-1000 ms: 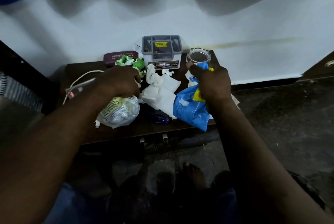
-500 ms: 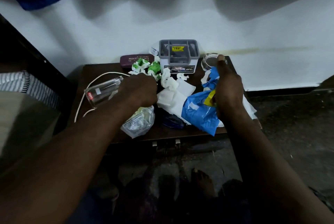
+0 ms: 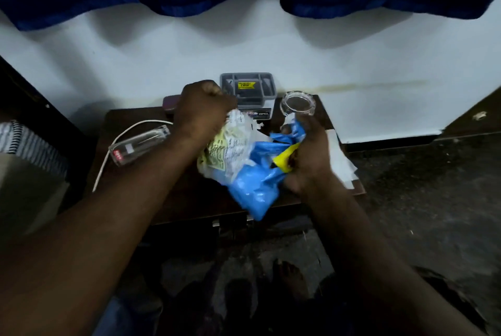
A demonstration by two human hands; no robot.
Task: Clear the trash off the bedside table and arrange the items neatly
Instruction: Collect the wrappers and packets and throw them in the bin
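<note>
My left hand (image 3: 199, 113) is closed on the top of a clear plastic bag with green and yellow print (image 3: 225, 151), lifted above the dark wooden bedside table (image 3: 127, 181). Pressed against that bag is a blue plastic wrapper with a yellow patch (image 3: 254, 189), which my right hand (image 3: 309, 159) grips from the right. The blue wrapper hangs past the table's front edge. The tissues and green scraps seen before are hidden behind my hands and the bags.
A grey compartment organiser (image 3: 248, 91) stands at the back by the wall, a glass jar (image 3: 298, 103) to its right, a maroon case (image 3: 170, 103) to its left. A glass tumbler (image 3: 138, 145) lies on its side over a white cable (image 3: 113, 151). White paper (image 3: 343, 164) lies at the right edge.
My left hand has risen and moved right with the clear bag, bringing it against the blue wrapper. The white tissues in the middle are out of sight now.
</note>
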